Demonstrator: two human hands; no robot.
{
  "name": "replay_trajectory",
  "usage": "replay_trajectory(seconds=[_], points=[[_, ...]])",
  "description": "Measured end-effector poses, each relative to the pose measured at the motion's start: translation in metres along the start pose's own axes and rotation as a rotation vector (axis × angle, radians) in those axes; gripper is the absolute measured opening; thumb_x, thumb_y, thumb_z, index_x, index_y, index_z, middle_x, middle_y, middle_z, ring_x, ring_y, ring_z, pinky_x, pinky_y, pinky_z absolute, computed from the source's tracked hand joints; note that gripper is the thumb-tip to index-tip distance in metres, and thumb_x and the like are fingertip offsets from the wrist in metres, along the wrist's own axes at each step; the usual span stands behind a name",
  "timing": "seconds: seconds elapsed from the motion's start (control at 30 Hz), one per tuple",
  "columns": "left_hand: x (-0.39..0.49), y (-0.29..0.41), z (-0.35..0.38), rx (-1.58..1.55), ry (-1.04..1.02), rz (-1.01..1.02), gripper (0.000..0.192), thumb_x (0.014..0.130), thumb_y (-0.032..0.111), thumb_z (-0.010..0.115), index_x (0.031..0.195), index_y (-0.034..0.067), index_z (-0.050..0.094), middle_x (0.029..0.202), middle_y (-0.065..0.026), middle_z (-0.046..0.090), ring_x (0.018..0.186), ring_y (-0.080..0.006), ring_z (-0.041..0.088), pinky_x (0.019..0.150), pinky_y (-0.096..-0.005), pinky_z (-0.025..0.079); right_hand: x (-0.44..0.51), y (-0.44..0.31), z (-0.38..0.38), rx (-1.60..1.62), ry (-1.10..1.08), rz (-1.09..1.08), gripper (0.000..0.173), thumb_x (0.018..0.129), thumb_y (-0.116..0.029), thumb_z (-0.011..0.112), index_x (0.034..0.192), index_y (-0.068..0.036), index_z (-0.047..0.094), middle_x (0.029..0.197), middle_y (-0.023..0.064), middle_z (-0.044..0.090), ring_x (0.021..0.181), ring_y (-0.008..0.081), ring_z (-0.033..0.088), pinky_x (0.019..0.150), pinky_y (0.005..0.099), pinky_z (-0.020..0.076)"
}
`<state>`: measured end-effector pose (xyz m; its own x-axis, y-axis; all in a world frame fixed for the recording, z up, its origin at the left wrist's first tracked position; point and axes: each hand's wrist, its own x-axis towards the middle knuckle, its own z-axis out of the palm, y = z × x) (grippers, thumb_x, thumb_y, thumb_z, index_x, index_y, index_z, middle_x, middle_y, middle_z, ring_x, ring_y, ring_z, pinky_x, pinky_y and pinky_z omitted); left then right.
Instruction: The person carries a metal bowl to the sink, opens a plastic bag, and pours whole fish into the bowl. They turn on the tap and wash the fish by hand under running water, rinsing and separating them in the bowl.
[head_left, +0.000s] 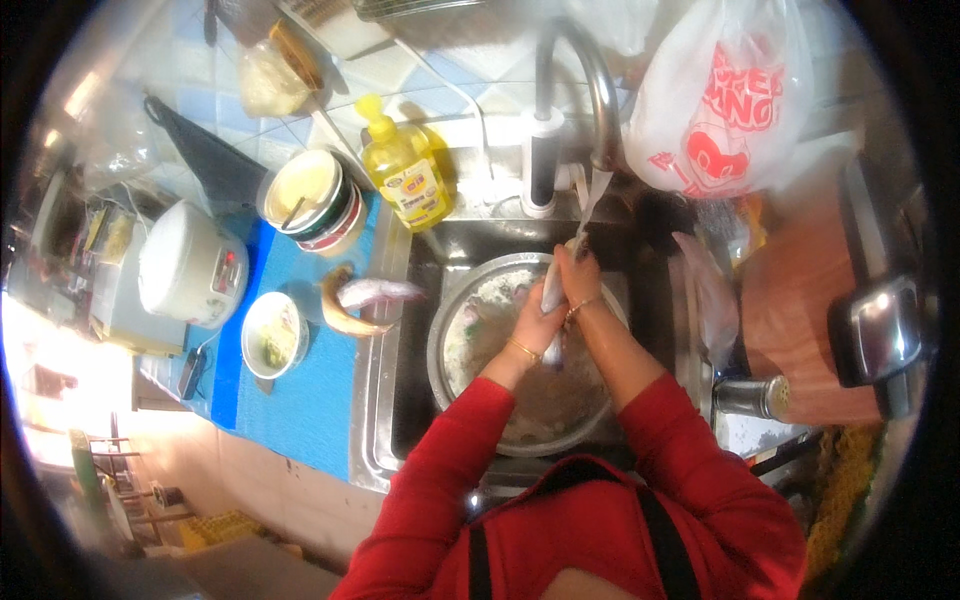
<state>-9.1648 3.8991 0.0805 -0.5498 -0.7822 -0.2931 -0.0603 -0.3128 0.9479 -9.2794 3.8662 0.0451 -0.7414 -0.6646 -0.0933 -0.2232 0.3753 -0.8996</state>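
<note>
Both my hands grip one slender pale fish (553, 289) over the sink. My left hand (541, 319) is closed around its lower part; a dark tail end shows below that hand. My right hand (579, 276) holds the upper part, just under the curved metal faucet (604, 97), from which water runs. Beneath my hands, a round metal basin (437, 352) of cloudy water stands in the steel sink (401, 420). Two more fish-like pieces, one pinkish white (379, 291) and one yellowish brown (337, 311), lie at the sink's left edge.
Left of the sink are a yellow soap bottle (416, 191), stacked tubs (304, 187), a white bowl (251, 334) and a white rice cooker (180, 270) on a blue counter covering (300, 420). Right are a hanging plastic bag (675, 97), a metal shaker (750, 397) and a reddish board (787, 322).
</note>
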Motion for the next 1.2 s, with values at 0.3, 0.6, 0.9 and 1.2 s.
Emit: replay_trajectory(seconds=[0.3, 0.6, 0.9, 1.2], points=[[-0.011, -0.007, 0.002, 0.019, -0.066, 0.023, 0.049, 0.073, 0.001, 0.046, 0.118, 0.014, 0.031, 0.077, -0.0082, 0.052, 0.052, -0.0141, 0.050, 0.044, -0.0237, 0.041, 0.000, 0.002, -0.011, 0.591, -0.380, 0.339, 0.025, 0.072, -0.026, 0.052, 0.074, -0.001, 0.048, 0.066, 0.0105, 0.054, 0.064, 0.0188, 0.056, 0.053, 0.0292, 0.0458], [-0.023, -0.013, -0.016, 0.679, 0.165, 0.602, 0.045, 0.067, 0.001, 0.047, 0.110, 0.014, 0.043, 0.097, -0.0155, 0.051, 0.085, -0.0328, 0.050, 0.070, -0.0365, 0.042, -0.016, -0.006, -0.022, 0.830, -0.338, 0.418, 0.034, 0.074, -0.031, 0.051, 0.083, 0.002, 0.050, 0.075, 0.0094, 0.053, 0.063, 0.0188, 0.053, 0.053, 0.0298, 0.0431], [-0.051, -0.064, -0.049, 0.798, 0.245, 0.371, 0.038, 0.069, 0.005, 0.051, 0.106, 0.014, 0.046, 0.092, -0.0158, 0.053, 0.081, -0.0340, 0.052, 0.068, -0.0339, 0.043, 0.010, 0.018, -0.036, 1.166, -0.580, 0.419, 0.024, 0.080, -0.023, 0.045, 0.092, -0.002, 0.046, 0.085, 0.0128, 0.053, 0.080, 0.0238, 0.052, 0.074, 0.0356, 0.0420], [-0.029, -0.060, -0.066, 0.956, 0.025, 0.144, 0.067, 0.065, 0.021, 0.061, 0.120, 0.012, 0.025, 0.104, -0.0140, 0.049, 0.094, -0.0303, 0.048, 0.083, -0.0374, 0.035, -0.023, 0.000, -0.033, 1.056, -0.604, 0.277, 0.019, 0.077, -0.017, 0.048, 0.086, -0.001, 0.046, 0.078, 0.0096, 0.052, 0.072, 0.0192, 0.052, 0.065, 0.0319, 0.0427]])
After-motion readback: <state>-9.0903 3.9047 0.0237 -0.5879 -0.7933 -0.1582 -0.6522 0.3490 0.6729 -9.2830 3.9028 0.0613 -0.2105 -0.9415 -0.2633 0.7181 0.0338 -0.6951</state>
